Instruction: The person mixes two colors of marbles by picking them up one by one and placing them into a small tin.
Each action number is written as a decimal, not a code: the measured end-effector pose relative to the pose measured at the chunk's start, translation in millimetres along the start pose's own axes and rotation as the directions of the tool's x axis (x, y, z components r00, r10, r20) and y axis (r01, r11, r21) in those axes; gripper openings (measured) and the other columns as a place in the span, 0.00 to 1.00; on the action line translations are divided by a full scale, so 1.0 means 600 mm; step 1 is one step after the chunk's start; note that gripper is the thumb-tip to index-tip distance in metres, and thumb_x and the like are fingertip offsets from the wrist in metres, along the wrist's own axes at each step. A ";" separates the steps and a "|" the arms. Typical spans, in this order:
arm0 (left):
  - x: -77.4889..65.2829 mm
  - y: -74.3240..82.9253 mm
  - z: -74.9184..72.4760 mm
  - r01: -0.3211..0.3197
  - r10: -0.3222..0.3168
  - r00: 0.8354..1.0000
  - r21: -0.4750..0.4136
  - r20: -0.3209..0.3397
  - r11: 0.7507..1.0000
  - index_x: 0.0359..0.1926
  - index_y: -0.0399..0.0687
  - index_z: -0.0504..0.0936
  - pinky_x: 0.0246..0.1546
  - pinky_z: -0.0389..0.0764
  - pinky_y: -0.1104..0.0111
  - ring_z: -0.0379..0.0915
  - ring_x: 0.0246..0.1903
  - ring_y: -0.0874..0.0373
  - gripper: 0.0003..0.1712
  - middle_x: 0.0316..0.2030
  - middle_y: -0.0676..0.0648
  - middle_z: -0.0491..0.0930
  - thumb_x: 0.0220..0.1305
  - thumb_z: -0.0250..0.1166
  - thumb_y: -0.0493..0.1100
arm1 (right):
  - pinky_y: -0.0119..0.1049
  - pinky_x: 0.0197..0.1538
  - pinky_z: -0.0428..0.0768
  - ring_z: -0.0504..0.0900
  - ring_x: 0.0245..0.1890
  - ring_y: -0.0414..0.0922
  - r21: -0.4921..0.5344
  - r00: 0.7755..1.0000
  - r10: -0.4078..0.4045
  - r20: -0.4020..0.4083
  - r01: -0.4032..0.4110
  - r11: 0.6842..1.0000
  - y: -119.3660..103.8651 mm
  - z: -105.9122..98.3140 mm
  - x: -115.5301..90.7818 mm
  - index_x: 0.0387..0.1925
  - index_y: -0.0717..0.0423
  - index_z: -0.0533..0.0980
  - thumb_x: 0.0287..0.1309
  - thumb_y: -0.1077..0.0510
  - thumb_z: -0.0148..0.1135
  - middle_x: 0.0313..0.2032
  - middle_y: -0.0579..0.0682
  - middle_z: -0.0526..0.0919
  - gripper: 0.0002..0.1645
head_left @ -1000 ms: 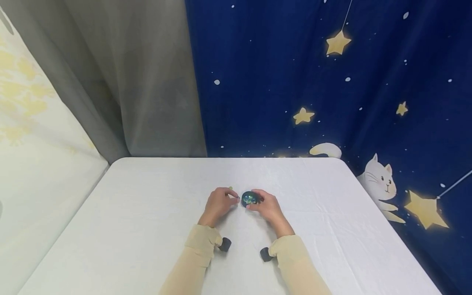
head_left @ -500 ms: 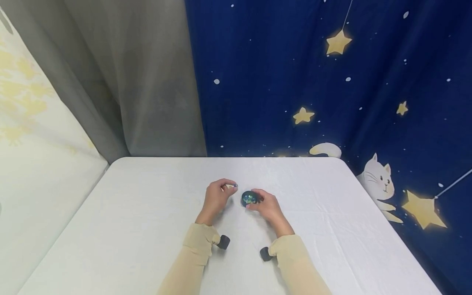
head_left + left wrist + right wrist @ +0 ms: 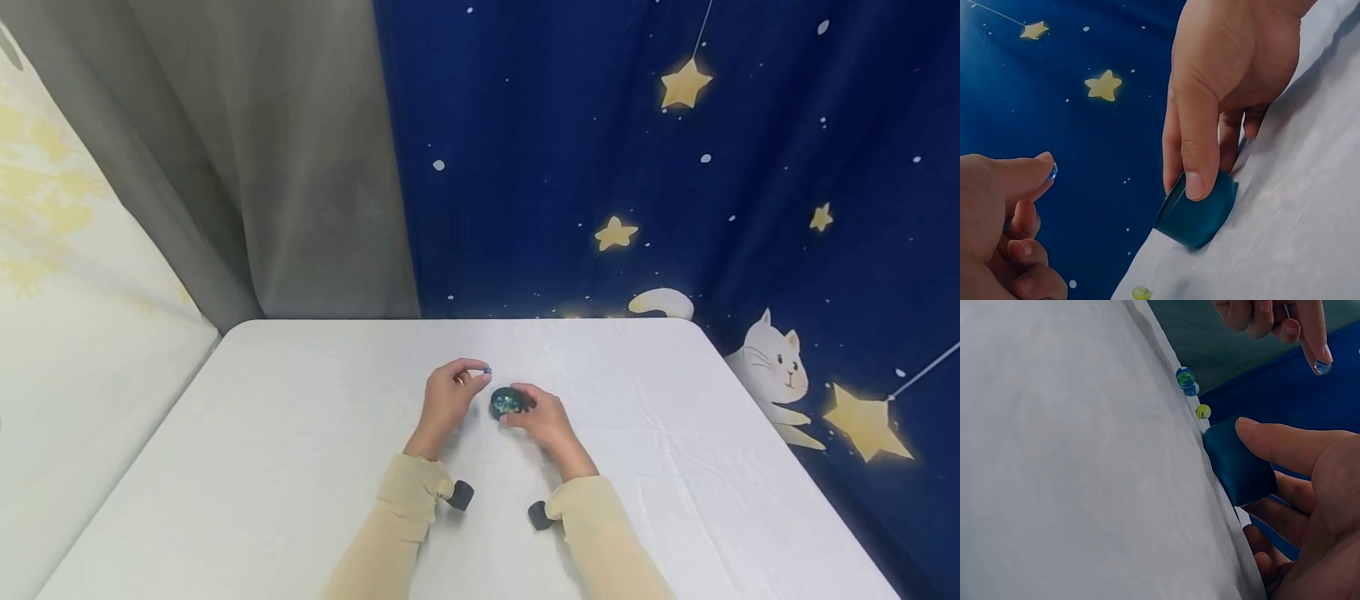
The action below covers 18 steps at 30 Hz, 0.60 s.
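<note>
Between the thumb and index finger of my left hand point(image 3: 447, 396) is a small clear glass marble point(image 3: 1053, 170) with blue in it. It is held up, behind and slightly left of a short round teal cup point(image 3: 1199, 215). My right hand point(image 3: 543, 417) grips this cup by its side, thumb on the near side and fingers around the far side. In the head view, shiny blue and green marbles point(image 3: 507, 403) show inside the cup. The cup appears tilted in the left wrist view.
Several loose marbles lie on the white table: a yellow-green marble point(image 3: 1203, 412) near the cup, and a green marble point(image 3: 1185, 379) among blue ones farther off. A starry blue curtain point(image 3: 525, 167) and a grey curtain point(image 3: 322, 167) hang behind the table point(image 3: 300, 400).
My left hand has moved from beside the cup toward the table's back, then slightly right, with the marble pinched now. My right hand and the cup have stayed nearly still.
</note>
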State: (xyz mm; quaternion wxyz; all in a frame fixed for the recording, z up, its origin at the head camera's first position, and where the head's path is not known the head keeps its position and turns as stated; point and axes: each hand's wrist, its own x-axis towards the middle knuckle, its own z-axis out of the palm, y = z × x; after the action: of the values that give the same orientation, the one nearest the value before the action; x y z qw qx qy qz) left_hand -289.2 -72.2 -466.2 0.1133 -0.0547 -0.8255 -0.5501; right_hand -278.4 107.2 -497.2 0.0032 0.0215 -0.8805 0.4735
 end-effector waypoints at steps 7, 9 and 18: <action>-0.003 0.008 0.007 0.016 -0.016 1.000 -0.005 0.012 1.000 0.42 0.53 0.87 0.22 0.66 0.68 0.64 0.21 0.58 0.10 0.21 0.51 0.71 0.58 0.71 0.46 | 0.54 0.61 0.68 0.73 0.60 0.57 0.002 1.000 0.004 -0.002 -0.004 1.000 -0.003 -0.001 -0.001 0.58 0.53 0.76 0.46 0.58 0.76 0.58 0.54 0.78 0.35; -0.002 0.009 0.008 0.014 -0.014 1.000 -0.007 0.014 1.000 0.42 0.53 0.86 0.22 0.66 0.68 0.64 0.21 0.58 0.10 0.21 0.51 0.71 0.58 0.71 0.46 | 0.54 0.61 0.68 0.73 0.60 0.57 0.002 1.000 0.005 -0.003 -0.005 1.000 -0.004 -0.001 0.000 0.58 0.53 0.76 0.46 0.58 0.76 0.58 0.54 0.78 0.35; -0.004 0.007 0.014 0.018 -0.019 0.999 0.018 0.033 1.000 0.42 0.53 0.86 0.23 0.67 0.68 0.64 0.22 0.58 0.10 0.22 0.51 0.71 0.58 0.71 0.44 | 0.52 0.61 0.68 0.74 0.59 0.57 0.015 1.000 0.002 -0.005 -0.001 1.000 -0.006 0.000 -0.002 0.57 0.54 0.77 0.45 0.59 0.77 0.57 0.55 0.79 0.34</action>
State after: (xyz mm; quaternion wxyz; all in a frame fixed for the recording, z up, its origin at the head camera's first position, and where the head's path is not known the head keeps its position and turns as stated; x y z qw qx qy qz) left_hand -286.8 -62.8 -466.1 0.0949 -0.0553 -0.8325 -0.5430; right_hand -276.9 105.6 -494.3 0.0049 0.0196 -0.8771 0.4799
